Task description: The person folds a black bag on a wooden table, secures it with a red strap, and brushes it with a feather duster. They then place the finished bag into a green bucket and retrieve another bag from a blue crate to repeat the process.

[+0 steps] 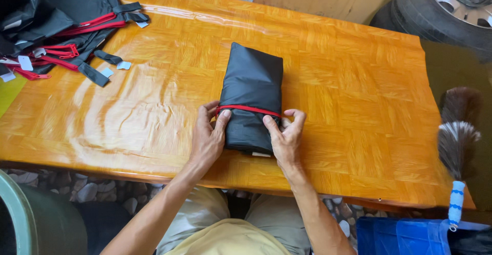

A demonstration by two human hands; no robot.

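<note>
i'm looking down at a folded black fabric bundle [251, 98] lying flat on the glossy orange parquet table [359, 106], stretching away from both hands. my left hand [207, 139] cups its left edge, thumb and fingers curled onto the red strap [248, 109] that bands it crosswise. my right hand [287, 138] pins the near right corner, fingertips pinching the strap's other end against the cloth. i judge the bundle light, soft and slick like thin nylon, so it will slump and spring open unless held by the strap and the folded edges, not the smooth middle. beyond my left hand, well apart, lies a heap of matching black bags [61, 24] with red trim and small white tags. off past my right hand a feather duster [457, 142] hangs over the table edge, a tyre [451, 9] beyond it
</note>
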